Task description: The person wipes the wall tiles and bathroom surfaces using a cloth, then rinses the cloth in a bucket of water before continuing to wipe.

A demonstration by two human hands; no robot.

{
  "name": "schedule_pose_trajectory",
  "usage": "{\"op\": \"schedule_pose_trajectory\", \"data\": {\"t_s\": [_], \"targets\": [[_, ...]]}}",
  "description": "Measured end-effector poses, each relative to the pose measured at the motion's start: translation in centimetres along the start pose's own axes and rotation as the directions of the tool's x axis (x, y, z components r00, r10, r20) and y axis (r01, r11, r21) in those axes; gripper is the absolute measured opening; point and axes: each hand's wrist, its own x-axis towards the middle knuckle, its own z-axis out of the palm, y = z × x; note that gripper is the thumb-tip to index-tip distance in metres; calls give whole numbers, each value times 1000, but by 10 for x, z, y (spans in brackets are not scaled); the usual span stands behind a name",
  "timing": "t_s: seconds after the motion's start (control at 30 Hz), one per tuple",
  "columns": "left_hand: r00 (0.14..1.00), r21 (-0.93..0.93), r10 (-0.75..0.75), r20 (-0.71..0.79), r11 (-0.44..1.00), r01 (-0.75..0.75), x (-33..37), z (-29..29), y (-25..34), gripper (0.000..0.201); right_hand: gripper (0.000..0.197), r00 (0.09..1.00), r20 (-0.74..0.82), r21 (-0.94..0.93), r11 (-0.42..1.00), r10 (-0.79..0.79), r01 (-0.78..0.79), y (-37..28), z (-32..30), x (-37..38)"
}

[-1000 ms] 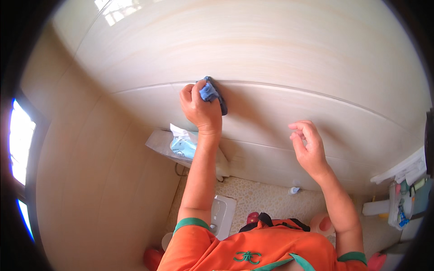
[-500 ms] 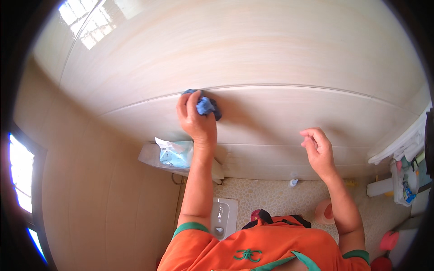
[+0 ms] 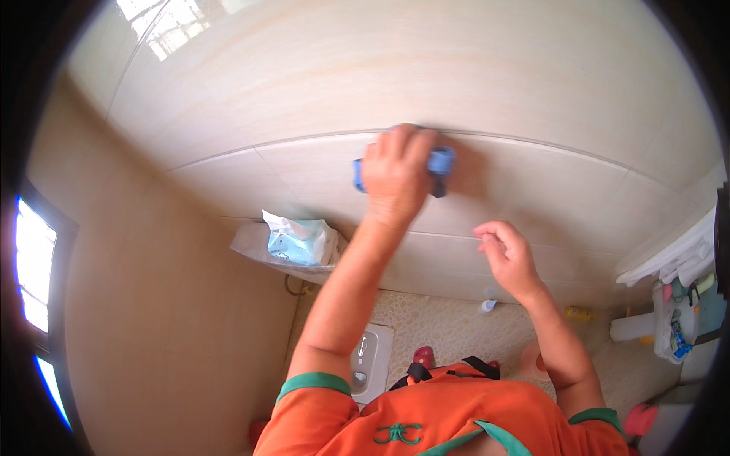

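Observation:
My left hand (image 3: pixel 395 173) presses a crumpled blue cloth (image 3: pixel 442 161) against the beige tiled wall (image 3: pixel 532 80), just at the horizontal seam between two tile rows. The cloth sticks out on both sides of my fingers, and a darker part hangs below them. Some motion blur lies over this hand. Lower and to the right, my right hand (image 3: pixel 508 257) hovers in front of the wall with its fingers loosely curled in. Nothing shows in it, and it seems apart from the tiles.
A light-blue tissue pack (image 3: pixel 298 242) sits on a small corner ledge (image 3: pixel 247 242) by the left wall. Below are a squat toilet (image 3: pixel 378 357), a small white bottle (image 3: pixel 487 305) and a pebble-patterned floor (image 3: pixel 433 315). At right stands a washbasin (image 3: pixel 669 334) with items in it.
My left hand has slid the cloth rightward and slightly up along the wall. My right hand has shifted a little to the left, still curled. The whole view has moved slightly.

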Motion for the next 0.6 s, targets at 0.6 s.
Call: {"op": "schedule_pose_trajectory", "data": {"t_s": [0.6], "targets": [[986,-142,-13,-169,990,-11,4,49,103,38,12,842,-315,339,880,438,-331,19,-85,-90]]}}
